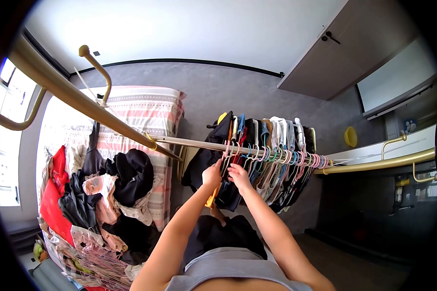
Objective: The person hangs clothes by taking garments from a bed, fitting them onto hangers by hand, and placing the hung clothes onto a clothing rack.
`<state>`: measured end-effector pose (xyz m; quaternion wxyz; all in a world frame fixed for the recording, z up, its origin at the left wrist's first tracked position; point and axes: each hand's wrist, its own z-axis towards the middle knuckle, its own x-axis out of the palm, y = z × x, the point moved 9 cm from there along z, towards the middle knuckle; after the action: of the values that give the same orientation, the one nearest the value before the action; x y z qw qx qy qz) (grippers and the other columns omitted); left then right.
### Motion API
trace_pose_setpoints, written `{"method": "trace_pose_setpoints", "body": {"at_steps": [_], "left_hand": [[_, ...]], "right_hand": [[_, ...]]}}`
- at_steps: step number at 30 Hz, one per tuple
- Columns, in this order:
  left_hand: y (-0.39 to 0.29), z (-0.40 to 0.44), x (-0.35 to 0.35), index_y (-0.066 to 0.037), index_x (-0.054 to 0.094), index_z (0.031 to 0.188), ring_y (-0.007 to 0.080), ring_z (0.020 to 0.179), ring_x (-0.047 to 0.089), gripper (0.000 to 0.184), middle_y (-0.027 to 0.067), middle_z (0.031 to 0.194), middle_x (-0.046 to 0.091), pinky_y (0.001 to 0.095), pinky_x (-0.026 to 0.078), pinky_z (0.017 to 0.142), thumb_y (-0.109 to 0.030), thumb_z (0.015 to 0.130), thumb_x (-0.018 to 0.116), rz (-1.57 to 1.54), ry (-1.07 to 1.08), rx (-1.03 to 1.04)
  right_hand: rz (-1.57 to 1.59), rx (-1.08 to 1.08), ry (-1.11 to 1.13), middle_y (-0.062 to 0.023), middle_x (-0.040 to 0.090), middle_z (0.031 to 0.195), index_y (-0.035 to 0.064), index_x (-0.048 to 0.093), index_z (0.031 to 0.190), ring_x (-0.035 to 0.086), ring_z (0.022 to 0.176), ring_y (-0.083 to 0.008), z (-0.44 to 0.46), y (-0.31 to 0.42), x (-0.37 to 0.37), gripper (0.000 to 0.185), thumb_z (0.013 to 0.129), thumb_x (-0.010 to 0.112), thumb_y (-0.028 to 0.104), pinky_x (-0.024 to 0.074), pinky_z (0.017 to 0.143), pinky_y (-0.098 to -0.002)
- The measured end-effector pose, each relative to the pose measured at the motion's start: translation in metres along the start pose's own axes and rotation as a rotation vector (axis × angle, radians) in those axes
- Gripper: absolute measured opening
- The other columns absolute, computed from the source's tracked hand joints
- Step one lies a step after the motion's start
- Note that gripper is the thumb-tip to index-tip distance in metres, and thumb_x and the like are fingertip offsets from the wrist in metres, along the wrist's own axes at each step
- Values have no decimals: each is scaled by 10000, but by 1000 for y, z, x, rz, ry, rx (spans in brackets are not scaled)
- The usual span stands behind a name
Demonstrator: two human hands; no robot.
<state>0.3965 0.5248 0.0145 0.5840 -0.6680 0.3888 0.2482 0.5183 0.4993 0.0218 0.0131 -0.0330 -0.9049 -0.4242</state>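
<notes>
My left hand (212, 174) is closed at the left end of the row of hung clothes, its fingers on a pink clothes hanger (226, 147) near the rail. Just to its right, my right hand (239, 175) reaches in with its fingers apart, close to the dark garments and hangers. Black clothing (197, 167) hangs at the left end, and a yellow-orange garment (212, 196) shows below my left hand. Several pastel hangers (289, 156) carry clothes along the silver rail (194, 142). The exact finger contact is partly hidden.
A gold rack frame (107, 119) crosses the upper left, and another gold bar (383, 162) is at the right. Left stands a bed (150, 104) heaped with clothes (90, 194) and loose hangers (99, 262). A yellow basin (350, 137) and a door (347, 53) are beyond.
</notes>
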Motion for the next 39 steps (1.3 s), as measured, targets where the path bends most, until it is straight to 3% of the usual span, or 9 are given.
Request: {"method": "trace_pose_setpoints", "body": {"at_steps": [4,8,12,17,26,32,35,37,39], "left_hand": [[-46,-3,33,-121,406,1255,271,874,615,617,89,1000,615,365,504,675,-80,679,624,-39,22,114],[-48,5,62,-82,364,1295,270,980,587,672,124,1112,579,371,497,755,-130,691,653,-53,241,36],[-42,-12,45,-49,300,1335,328,1018,551,680,190,1156,540,412,458,811,-66,700,542,-201,354,104],[24,-64,3,-78,561,1091,313,942,573,355,139,1002,606,391,469,799,-97,740,514,-352,25,-47],[247,-242,-85,-87,613,929,280,854,600,162,108,888,626,379,480,742,-120,786,545,-402,-642,-543],[377,-357,-131,-64,619,893,276,755,620,124,121,840,619,367,489,671,-131,803,566,-348,-811,-883],[422,-408,-158,-59,615,899,286,785,593,141,127,824,603,381,475,718,-135,784,582,-250,-927,-973],[445,-446,-175,-83,566,1009,308,984,509,255,126,1027,551,401,417,852,-147,765,601,-108,-990,-1117],[462,-490,-183,-88,511,1094,321,1046,471,357,128,1116,509,405,394,894,-153,758,611,-36,-1102,-1352]], "right_hand": [[13,-33,-39,-86,573,1084,19,476,1193,561,918,-162,4,-12,-33,372,823,479,-15,476,745,-264],[-48,-132,-106,-67,602,930,4,548,1049,581,806,-151,16,-29,-45,245,808,502,-9,472,720,-260],[-223,-372,-238,-32,598,775,13,573,870,561,698,-125,10,-17,-39,101,796,507,-1,452,660,-243],[-139,-264,24,-3,581,771,56,553,852,544,676,-80,7,-31,37,81,829,490,11,447,615,-206],[-429,2,439,-29,616,808,62,587,890,567,669,-87,-41,-86,209,99,847,499,50,473,601,-220],[-559,104,540,-38,626,819,53,595,922,580,683,-95,-79,-128,292,115,853,504,65,478,596,-225],[-624,128,569,-38,626,817,52,593,921,580,679,-93,-89,-147,336,112,852,505,67,478,595,-224],[-653,143,591,-37,626,815,51,592,919,580,676,-92,-97,-159,365,110,852,506,68,478,593,-224],[-666,157,617,-36,627,814,51,591,917,580,674,-91,-104,-170,394,108,851,507,70,477,591,-223]]}}
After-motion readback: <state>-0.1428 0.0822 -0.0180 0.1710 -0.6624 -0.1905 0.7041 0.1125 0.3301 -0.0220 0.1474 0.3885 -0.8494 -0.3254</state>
